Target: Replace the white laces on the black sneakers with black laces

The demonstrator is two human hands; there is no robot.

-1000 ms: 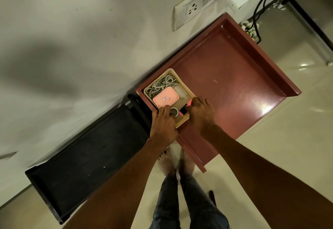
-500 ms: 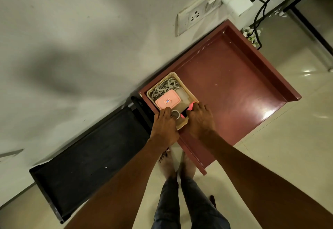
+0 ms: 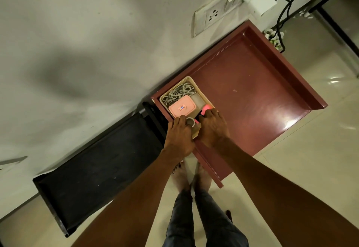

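A tangle of pale grey-white laces lies coiled in the beige tray's far corner.

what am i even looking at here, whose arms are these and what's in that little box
There is no machine here. A person wears a camera on the head, so the single picture looks down along their own arms to their bare feet on the tiled floor.

Both hands reach into a beige tray in the corner of a reddish-brown table against the wall. The tray holds a tangle of pale cords, a pink box, a roll of tape and something bright pink.

The left hand rests by the tape; the right hand has its fingers curled into the tray. Whether either hand grips anything is hidden. No sneakers are in view.
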